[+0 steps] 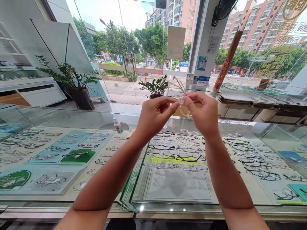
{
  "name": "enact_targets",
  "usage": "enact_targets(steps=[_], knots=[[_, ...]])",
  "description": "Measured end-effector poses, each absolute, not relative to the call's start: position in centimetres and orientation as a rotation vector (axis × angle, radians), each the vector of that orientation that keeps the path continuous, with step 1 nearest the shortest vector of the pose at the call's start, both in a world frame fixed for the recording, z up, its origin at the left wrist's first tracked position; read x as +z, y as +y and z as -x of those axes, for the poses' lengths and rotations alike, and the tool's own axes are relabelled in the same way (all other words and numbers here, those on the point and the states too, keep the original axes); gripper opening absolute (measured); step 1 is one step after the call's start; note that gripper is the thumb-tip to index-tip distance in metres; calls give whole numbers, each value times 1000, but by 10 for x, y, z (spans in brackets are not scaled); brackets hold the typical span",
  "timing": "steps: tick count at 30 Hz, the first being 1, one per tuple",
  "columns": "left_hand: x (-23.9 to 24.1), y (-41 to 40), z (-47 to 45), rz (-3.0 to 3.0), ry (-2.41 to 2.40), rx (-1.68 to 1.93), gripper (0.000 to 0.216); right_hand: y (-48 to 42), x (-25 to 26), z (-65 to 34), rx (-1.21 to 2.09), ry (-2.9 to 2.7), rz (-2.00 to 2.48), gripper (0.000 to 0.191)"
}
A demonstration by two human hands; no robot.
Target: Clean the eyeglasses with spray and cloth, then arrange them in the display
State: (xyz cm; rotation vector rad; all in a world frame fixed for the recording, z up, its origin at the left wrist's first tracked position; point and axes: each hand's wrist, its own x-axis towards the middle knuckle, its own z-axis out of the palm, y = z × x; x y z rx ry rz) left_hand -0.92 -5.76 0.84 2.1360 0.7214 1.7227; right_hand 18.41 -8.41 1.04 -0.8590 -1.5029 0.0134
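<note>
Both hands hold a pair of eyeglasses [184, 111] with a clear frame, raised above the glass counter. My left hand [157, 114] pinches the frame between thumb and fingers from the left. From the other side, my right hand [202, 110] grips it near the top, with the thumb and fingers closed. The thin, pinkish temples stick up above my right fingertips. Part of the frame is hidden behind the fingers. Below the hands, rows of eyeglasses [189, 148] lie inside the glass counter [177, 188].
A small white bottle [117, 126] stands on the counter to the left. More glasses [77, 154] lie on display boards on both sides. Potted plants [80, 95] stand beyond, before large windows. A fan [224, 11] hangs on the pillar at upper right.
</note>
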Motion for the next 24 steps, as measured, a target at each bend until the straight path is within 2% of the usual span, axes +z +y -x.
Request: enact_targets(steps=[3, 7, 18, 22, 24], knots=[[7, -56, 3, -1975, 656, 1583, 45, -89, 9, -171, -177, -1553, 873, 14], [7, -42, 2, -1779, 628, 1544, 47, -88, 5, -161, -292, -1585, 890, 16], [-3, -10, 9, -1750, 724, 1528, 31, -85, 3, -162, -134, -1714, 1011, 16], [-13, 7, 15, -2045, 925, 1549, 23, -89, 9, -175, -19, -1729, 1032, 13], [-21, 19, 18, -2307, 1131, 1440, 19, -91, 13, -183, 25, -1722, 1019, 12]])
